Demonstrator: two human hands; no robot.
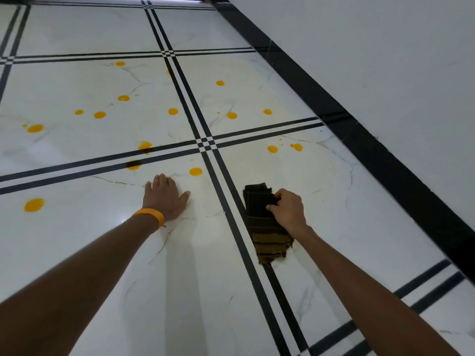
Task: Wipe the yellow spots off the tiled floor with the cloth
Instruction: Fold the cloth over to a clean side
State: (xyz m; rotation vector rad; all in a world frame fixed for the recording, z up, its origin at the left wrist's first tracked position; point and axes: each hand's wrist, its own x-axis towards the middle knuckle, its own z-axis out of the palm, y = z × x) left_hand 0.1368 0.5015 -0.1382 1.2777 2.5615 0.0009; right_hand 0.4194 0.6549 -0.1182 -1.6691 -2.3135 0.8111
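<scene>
Several yellow spots dot the white marble-look tiled floor (77, 80), such as one spot (195, 171) just beyond my left hand, another spot (34, 205) at the near left and a pair (272, 149) ahead of the cloth. A dark brown striped cloth (264, 227) lies flat on the floor beside a black grout line. My right hand (288, 210) grips the cloth's upper part. My left hand (165, 196), with an orange band at the wrist, rests flat on the tile, fingers spread, holding nothing.
A white wall (372, 60) with a black skirting strip (359, 140) runs along the right side. Black double lines (205, 145) cross the floor between tiles. Faint yellowish smears show on the tiles near the cloth and farther ahead.
</scene>
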